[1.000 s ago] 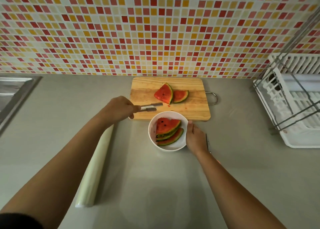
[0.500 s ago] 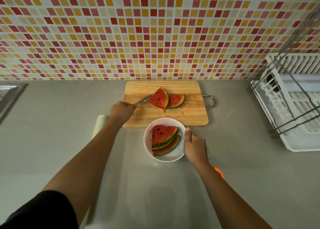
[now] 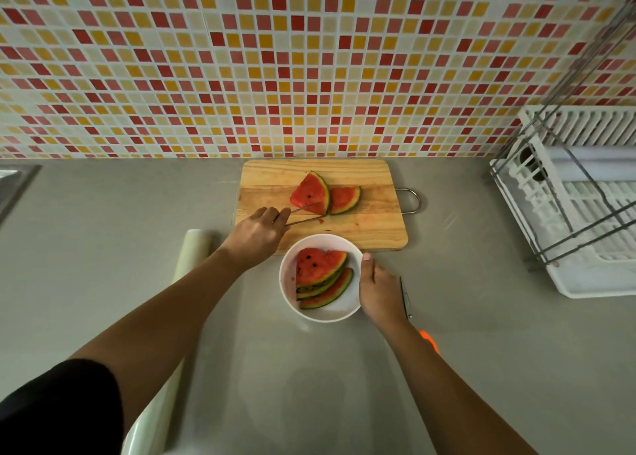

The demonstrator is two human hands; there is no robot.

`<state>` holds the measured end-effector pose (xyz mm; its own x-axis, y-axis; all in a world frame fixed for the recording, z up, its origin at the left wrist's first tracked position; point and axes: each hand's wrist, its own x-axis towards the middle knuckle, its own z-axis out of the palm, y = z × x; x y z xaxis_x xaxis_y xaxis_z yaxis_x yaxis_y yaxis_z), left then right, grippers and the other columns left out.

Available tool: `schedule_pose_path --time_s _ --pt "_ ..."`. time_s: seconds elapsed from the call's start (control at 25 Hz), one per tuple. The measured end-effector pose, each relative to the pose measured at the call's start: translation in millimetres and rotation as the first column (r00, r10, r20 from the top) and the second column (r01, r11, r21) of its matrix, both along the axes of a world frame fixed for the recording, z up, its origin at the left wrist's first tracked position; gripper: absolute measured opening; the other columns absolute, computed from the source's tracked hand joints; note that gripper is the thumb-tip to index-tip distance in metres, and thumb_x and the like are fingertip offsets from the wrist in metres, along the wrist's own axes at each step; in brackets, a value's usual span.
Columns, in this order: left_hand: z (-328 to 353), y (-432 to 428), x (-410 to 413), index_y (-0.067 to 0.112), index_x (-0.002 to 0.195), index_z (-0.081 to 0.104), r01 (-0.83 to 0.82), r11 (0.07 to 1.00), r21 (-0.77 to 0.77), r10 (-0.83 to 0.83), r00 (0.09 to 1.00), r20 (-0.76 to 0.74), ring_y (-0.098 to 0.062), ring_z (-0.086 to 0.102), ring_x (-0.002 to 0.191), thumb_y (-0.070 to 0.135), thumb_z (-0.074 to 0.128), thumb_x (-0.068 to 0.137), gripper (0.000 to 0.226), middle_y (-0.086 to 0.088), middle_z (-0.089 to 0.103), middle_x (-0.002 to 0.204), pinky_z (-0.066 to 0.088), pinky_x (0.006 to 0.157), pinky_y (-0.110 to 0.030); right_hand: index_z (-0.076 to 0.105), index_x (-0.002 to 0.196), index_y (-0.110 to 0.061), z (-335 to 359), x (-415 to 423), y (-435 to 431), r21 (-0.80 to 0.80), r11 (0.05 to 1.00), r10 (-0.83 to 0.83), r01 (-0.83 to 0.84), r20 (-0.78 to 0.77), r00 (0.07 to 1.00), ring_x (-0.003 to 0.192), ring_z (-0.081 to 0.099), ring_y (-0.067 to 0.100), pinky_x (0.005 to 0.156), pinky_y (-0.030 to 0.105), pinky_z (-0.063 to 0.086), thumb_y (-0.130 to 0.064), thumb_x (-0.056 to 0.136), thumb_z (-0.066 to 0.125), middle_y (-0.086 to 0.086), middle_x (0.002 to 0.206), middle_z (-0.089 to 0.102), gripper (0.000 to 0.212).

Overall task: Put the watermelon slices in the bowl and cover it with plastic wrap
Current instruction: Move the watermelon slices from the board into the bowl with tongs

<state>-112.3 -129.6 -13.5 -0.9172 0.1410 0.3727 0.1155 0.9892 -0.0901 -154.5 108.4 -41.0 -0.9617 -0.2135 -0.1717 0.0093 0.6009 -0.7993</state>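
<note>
Three slices [image 3: 318, 272] in the bowl [image 3: 327, 313], two to go

Our left hand [image 3: 256, 234] squeezes the tongs [image 3: 303, 215], tips around a corner of the big slice [image 3: 309, 191] on the cutting board [image 3: 364, 229] at the bowl's 12 o'clock; a smaller slice [image 3: 344, 200] sits touching it at 3. Our right hand [image 3: 380, 289] grips the bowl's 3 o'clock side. The wrap roll [image 3: 194, 251] lies at 9 o'clock, untouched, so we reckon covering's all ahead.

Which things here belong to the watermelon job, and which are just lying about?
Job: bowl steadied by the right hand, two slices on the cutting board, tongs in the left hand, plastic wrap roll.
Lying about: dish rack, orange-handled knife, sink.
</note>
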Motion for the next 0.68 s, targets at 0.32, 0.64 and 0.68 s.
schedule_pose_path --time_s 0.32,0.64,0.68 --pt "14 3 -6 -0.009 0.095 0.066 -0.005 0.986 0.165 0.003 1.000 0.017 -0.040 0.061 0.055 0.001 0.072 0.079 0.020 -0.023 0.063 0.068 0.053 0.049 -0.040 0.063 0.088 -0.009 -2 0 -1 0.003 1.000 -0.016 0.016 -0.006 1.000 0.086 0.060 0.035 0.065 0.030 0.032 -0.037 0.098 0.029 0.021 0.091 0.068 0.046" --pt "14 8 -13 -0.010 0.105 0.065 -0.048 0.959 0.280 0.041 0.999 0.029 -0.043 0.063 0.065 0.005 0.064 0.086 0.024 -0.028 0.066 0.080 0.053 0.056 -0.043 0.064 0.089 -0.008 -2 0 -1 0.009 1.000 -0.020 0.020 -0.011 1.000 0.079 0.057 0.031 0.064 0.029 0.031 -0.037 0.098 0.029 0.020 0.089 0.068 0.047" --pt "14 7 -14 -0.009 0.107 0.065 -0.058 0.957 0.285 0.048 0.998 0.041 -0.043 0.063 0.068 0.007 0.062 0.088 0.026 -0.028 0.066 0.083 0.053 0.059 -0.043 0.064 0.089 -0.008 -2 0 -1 0.007 1.000 -0.019 0.019 -0.010 1.000 0.078 0.057 0.030 0.063 0.029 0.031 -0.037 0.098 0.029 0.020 0.089 0.068 0.047"
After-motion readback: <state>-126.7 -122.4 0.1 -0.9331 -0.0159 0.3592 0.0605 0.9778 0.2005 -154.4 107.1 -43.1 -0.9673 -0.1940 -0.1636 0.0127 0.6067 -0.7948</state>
